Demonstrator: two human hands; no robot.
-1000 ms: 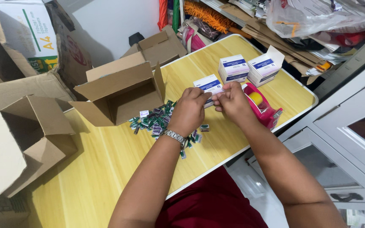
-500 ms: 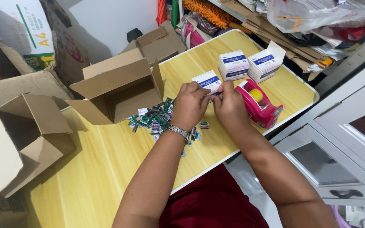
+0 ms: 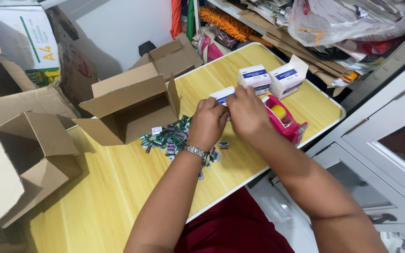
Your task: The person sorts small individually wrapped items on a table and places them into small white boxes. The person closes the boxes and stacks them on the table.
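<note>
small box [image 3: 222, 95]: white, blue band
two boxes behind [image 3: 272, 78]: white, blue bands
tape dispenser [image 3: 288, 122]: pink, yellow roll inside
packet pile [image 3: 170, 138]: green, purple, white mixed
table [image 3: 118, 187]: yellow wood grain, white edge
open carton [image 3: 130, 107]: plain brown
wristwatch [image 3: 196, 151]: silver
</note>
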